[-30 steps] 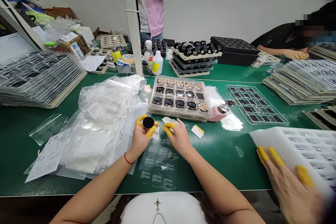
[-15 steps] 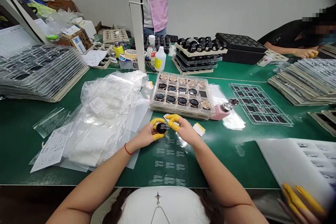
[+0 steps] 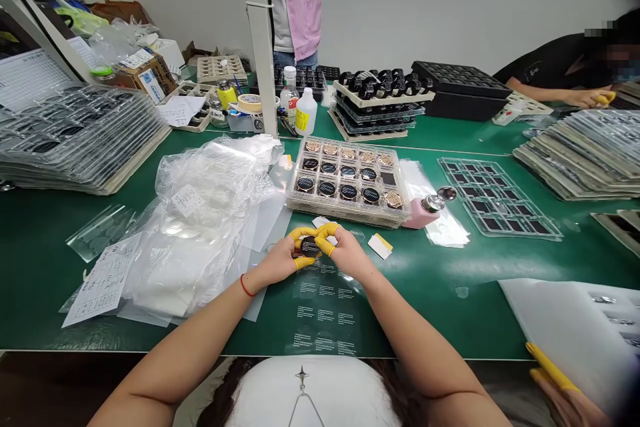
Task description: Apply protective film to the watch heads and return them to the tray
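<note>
In the middle of the frame, the left hand [image 3: 277, 260] pinches a round black piece [image 3: 310, 246] by its edge, between yellow-covered fingers and thumb. The right hand [image 3: 349, 250] has its fingertips closed together at the right edge of this piece; whether they grip a thin film, I cannot tell. White print shows on the black face. For good work, I think it is better to hold only the edge, keep the face level, and press gently from one side. The printed clear sheet [image 3: 325, 317] lies below on the worktop [image 3: 480, 260], so the wrists should not drag it.
</note>
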`<action>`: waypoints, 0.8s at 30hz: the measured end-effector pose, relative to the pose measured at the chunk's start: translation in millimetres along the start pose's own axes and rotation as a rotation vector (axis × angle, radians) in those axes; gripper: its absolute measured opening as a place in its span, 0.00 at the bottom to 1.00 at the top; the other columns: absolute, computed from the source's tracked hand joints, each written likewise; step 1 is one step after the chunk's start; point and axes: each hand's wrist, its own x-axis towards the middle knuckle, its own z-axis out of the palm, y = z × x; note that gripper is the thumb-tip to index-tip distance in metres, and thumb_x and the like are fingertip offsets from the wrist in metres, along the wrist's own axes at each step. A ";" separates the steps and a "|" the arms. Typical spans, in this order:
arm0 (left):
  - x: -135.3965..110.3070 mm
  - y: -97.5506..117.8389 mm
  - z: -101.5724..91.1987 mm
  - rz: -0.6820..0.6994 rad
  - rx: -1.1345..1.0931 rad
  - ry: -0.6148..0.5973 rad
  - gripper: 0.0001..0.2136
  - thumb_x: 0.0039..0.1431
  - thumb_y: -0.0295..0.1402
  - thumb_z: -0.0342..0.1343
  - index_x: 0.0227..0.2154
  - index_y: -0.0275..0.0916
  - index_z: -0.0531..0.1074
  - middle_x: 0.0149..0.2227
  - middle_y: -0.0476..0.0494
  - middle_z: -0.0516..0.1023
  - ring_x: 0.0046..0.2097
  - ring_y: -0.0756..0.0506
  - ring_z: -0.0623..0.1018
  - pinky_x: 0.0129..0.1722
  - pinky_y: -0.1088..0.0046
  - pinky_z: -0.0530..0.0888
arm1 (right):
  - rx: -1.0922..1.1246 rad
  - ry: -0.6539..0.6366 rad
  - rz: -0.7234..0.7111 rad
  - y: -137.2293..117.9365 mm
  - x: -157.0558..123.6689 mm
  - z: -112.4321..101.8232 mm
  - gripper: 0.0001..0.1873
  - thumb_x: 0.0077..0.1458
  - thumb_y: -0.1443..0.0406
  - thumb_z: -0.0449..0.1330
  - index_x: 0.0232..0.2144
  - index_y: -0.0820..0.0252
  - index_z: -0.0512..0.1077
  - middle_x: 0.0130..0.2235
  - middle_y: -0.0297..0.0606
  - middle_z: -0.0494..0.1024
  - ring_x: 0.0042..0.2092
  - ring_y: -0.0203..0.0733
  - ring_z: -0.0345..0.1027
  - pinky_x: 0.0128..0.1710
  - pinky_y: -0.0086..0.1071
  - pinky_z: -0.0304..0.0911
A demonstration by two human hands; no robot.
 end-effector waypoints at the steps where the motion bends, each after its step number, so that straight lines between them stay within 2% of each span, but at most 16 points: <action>1: -0.1 -0.6 -0.1 0.005 0.002 0.002 0.25 0.50 0.33 0.61 0.51 0.41 0.61 0.45 0.42 0.74 0.41 0.46 0.77 0.43 0.68 0.73 | -0.009 0.009 0.004 0.3 -0.3 0.5 0.05 0.51 0.63 0.55 0.28 0.57 0.68 0.39 0.36 0.74 0.43 0.42 0.65 0.45 0.39 0.59; 9: -1.2 -5.1 -1.4 0.021 0.022 0.017 0.22 0.51 0.30 0.59 0.50 0.41 0.62 0.40 0.45 0.75 0.40 0.47 0.76 0.43 0.69 0.72 | -0.073 0.024 -0.038 -1.7 -1.2 1.9 0.04 0.51 0.64 0.54 0.27 0.58 0.68 0.37 0.36 0.74 0.41 0.42 0.65 0.45 0.38 0.58; 20: -0.1 -7.3 -1.5 0.018 -0.001 0.009 0.21 0.51 0.29 0.59 0.49 0.41 0.62 0.39 0.45 0.75 0.40 0.47 0.76 0.42 0.70 0.72 | -0.139 0.036 -0.066 -2.4 -1.2 2.2 0.04 0.50 0.68 0.54 0.27 0.57 0.68 0.35 0.35 0.74 0.40 0.41 0.65 0.43 0.37 0.58; 24: -0.1 -7.0 -1.1 0.024 0.001 0.011 0.22 0.51 0.29 0.59 0.49 0.41 0.62 0.40 0.45 0.74 0.41 0.47 0.76 0.42 0.70 0.72 | -0.258 0.048 -0.093 -2.2 -2.2 4.4 0.04 0.52 0.67 0.54 0.29 0.58 0.70 0.36 0.36 0.75 0.41 0.42 0.65 0.44 0.38 0.58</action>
